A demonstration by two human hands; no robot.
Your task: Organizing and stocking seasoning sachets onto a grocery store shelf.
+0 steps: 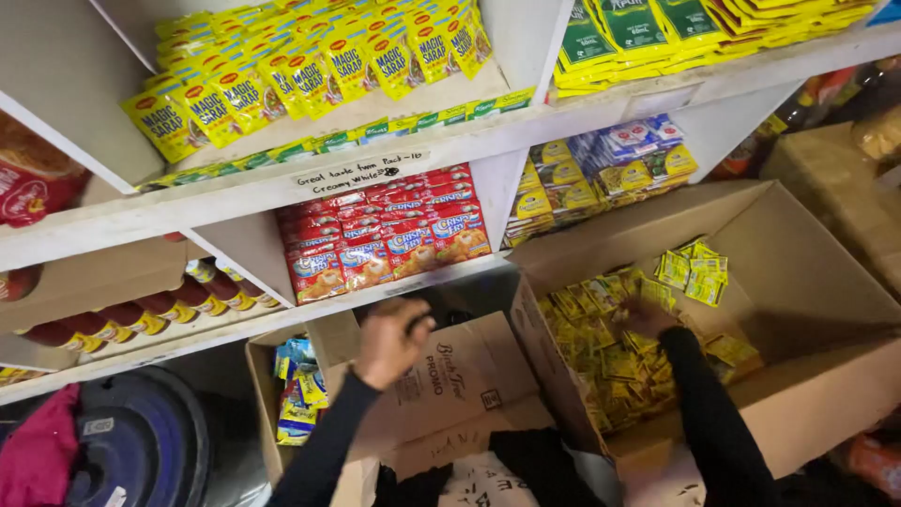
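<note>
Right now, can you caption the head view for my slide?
Right hand reaches into an open cardboard box of yellow sachets; left hand hovers below stocked shelves.

Yellow sachets (619,361) in the brown cardboard box (807,272), red packets (385,239) left of that box, black sleeves (713,422), white shelf (282,183) above the box
</note>
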